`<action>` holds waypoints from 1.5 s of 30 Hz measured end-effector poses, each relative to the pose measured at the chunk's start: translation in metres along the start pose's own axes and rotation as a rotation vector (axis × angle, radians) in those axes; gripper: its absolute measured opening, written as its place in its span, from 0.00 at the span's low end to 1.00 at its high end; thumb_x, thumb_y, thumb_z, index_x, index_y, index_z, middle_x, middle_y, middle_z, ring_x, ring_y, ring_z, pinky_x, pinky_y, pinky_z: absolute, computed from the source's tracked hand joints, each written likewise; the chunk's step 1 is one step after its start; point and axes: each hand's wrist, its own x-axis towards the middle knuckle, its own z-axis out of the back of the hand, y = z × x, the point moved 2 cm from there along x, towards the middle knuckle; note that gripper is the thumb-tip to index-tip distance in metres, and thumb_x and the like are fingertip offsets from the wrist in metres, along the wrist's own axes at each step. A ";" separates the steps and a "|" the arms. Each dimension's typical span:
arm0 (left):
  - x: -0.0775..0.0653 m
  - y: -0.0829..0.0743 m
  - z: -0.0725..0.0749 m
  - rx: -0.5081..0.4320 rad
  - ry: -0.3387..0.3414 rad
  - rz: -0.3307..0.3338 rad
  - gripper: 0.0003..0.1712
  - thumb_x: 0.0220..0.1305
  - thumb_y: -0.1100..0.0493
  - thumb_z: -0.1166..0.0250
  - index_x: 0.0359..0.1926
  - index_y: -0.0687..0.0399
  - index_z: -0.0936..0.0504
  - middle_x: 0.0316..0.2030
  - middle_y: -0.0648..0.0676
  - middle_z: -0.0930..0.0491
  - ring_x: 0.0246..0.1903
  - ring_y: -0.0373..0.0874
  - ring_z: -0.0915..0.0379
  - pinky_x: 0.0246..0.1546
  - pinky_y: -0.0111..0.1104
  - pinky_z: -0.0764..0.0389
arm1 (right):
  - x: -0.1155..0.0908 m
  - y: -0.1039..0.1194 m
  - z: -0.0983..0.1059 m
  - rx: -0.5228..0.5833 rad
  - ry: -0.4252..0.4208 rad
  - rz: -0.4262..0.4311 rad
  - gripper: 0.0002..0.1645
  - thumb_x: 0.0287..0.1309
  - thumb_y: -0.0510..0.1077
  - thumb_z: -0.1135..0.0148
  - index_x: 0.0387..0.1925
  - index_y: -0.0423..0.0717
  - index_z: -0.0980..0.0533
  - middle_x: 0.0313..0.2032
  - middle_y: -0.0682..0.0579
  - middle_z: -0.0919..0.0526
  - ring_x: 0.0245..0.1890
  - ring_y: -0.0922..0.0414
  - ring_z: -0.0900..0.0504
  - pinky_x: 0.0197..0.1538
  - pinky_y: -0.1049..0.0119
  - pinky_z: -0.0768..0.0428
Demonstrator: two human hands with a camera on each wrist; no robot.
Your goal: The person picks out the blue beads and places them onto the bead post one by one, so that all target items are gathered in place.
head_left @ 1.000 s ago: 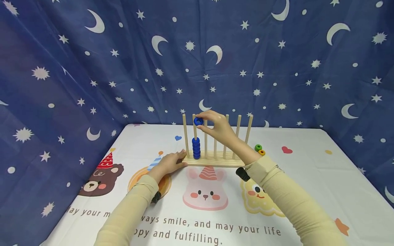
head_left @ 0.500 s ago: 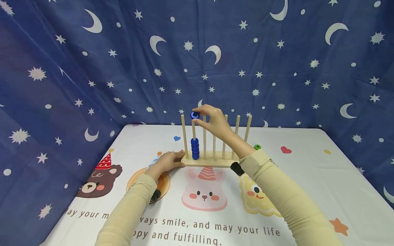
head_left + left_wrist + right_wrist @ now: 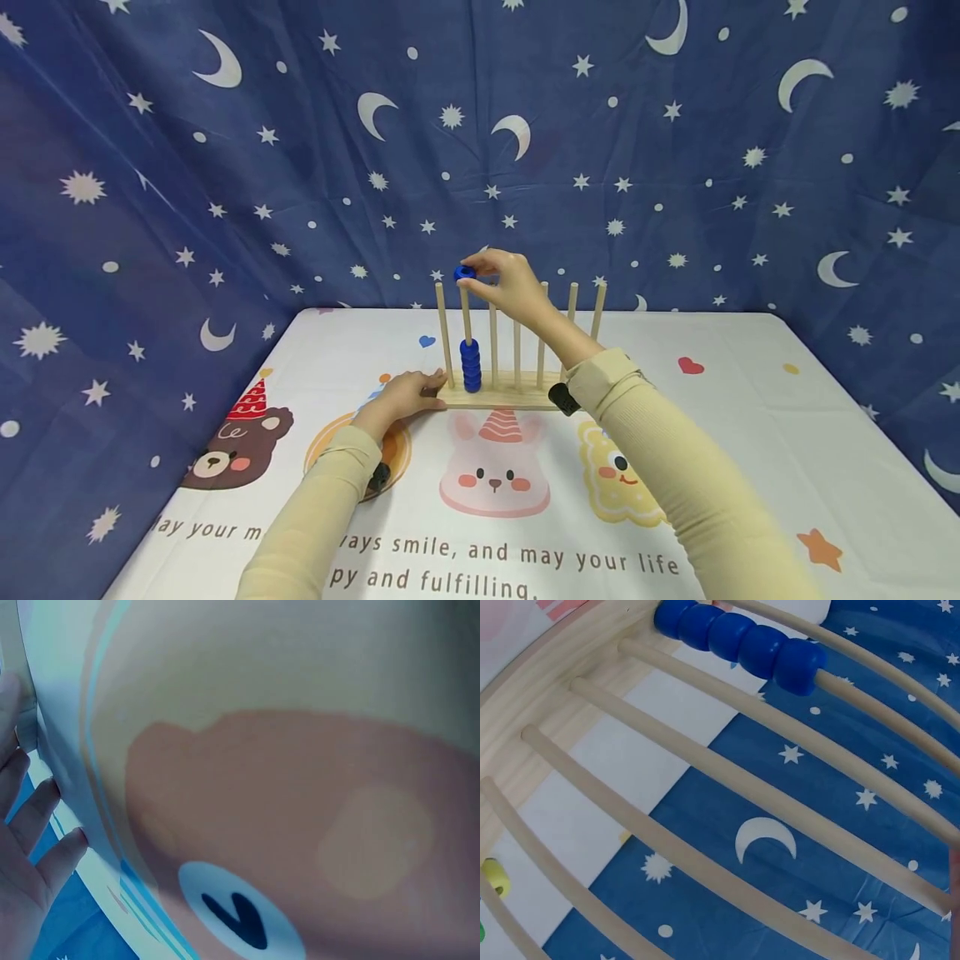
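Note:
A wooden rack [image 3: 487, 402] with several upright pegs stands on the table. Its second peg from the left carries a stack of blue beads [image 3: 470, 367], seen larger in the right wrist view as blue beads [image 3: 731, 636]. My right hand [image 3: 510, 287] pinches another blue bead [image 3: 465, 272] between thumb and fingers, at the top of that same peg. Whether the peg tip is inside its hole I cannot tell. My left hand [image 3: 405, 396] holds the left end of the rack's base between thumb and forefinger; the other left-hand fingers [image 3: 64, 859] spread against the cloth.
A yellow bead [image 3: 495, 879] and a green bead [image 3: 481, 931] lie beyond the rack's right end; my right arm hides them in the head view. The white printed tablecloth [image 3: 750, 433] meets a blue starry curtain [image 3: 637, 208] at the back and left.
My right hand has lifted the blue bead slightly and moved it left, from beside the second peg to its tip, tilting it flatter. My left hand stays at the base.

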 end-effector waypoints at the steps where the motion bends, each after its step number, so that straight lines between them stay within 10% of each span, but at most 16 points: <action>1: 0.000 0.000 -0.001 -0.002 0.000 0.000 0.34 0.55 0.48 0.33 0.61 0.53 0.27 0.61 0.59 0.30 0.54 0.64 0.28 0.53 0.49 0.26 | 0.001 -0.001 0.000 -0.002 0.000 -0.014 0.19 0.56 0.42 0.35 0.47 0.35 0.22 0.41 0.41 0.16 0.43 0.49 0.16 0.51 0.59 0.19; 45: 0.000 0.000 -0.001 -0.049 0.011 -0.002 0.34 0.56 0.48 0.33 0.61 0.56 0.28 0.63 0.58 0.33 0.61 0.62 0.34 0.60 0.49 0.30 | 0.004 -0.007 -0.006 -0.008 0.083 -0.063 0.18 0.59 0.42 0.38 0.48 0.35 0.22 0.41 0.42 0.17 0.42 0.51 0.17 0.52 0.64 0.20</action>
